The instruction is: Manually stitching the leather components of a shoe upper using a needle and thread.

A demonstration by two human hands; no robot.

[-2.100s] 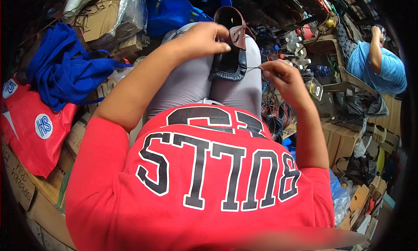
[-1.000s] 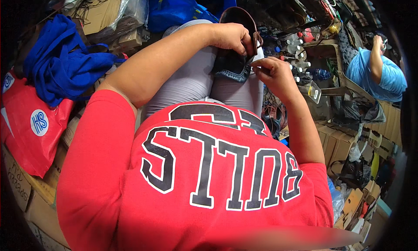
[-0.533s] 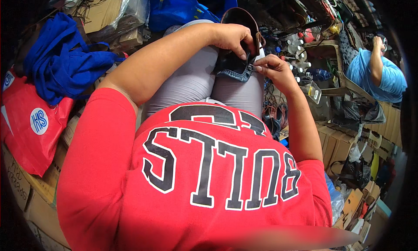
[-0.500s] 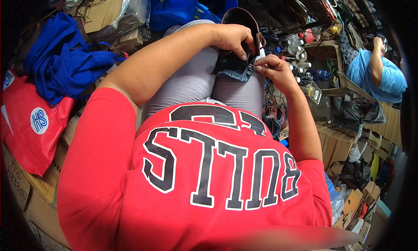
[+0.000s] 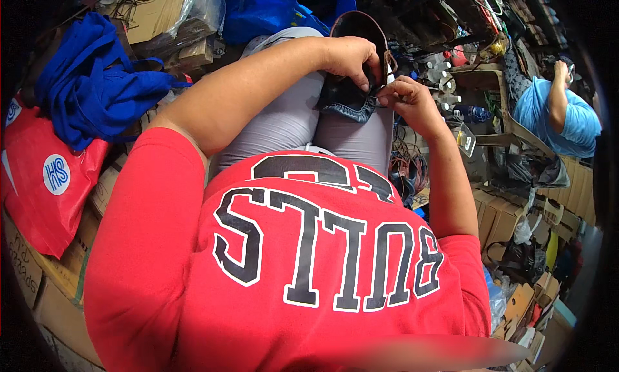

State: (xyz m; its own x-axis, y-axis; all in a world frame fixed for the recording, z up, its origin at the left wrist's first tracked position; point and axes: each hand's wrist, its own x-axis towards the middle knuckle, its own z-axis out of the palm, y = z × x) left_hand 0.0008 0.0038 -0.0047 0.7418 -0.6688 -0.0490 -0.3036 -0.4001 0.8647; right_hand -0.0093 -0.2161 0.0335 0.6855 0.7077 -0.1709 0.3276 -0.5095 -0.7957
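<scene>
As left hand [image 5: 356, 61] partly hides shoe [image 5: 346, 101], bottles [image 5: 440, 77] right, blue cloth [image 5: 97, 81] left

I saw a bright red short-sleeved shirt [image 5: 274, 262] filling most of my view. Thick black block lettering [image 5: 302, 262], edged in white, ran upside down across its chest, and larger figures [image 5: 300, 167] in the same colours bent into a fold near the waist. The left sleeve [image 5: 151, 198] and right sleeve [image 5: 472, 265] were plain red. Below, I made out creased grey trousers [image 5: 271, 123]. The left hand [image 5: 353, 59] and right hand [image 5: 414, 105] were bare, like both forearms. A blur hid the shirt's lowest edge.
</scene>
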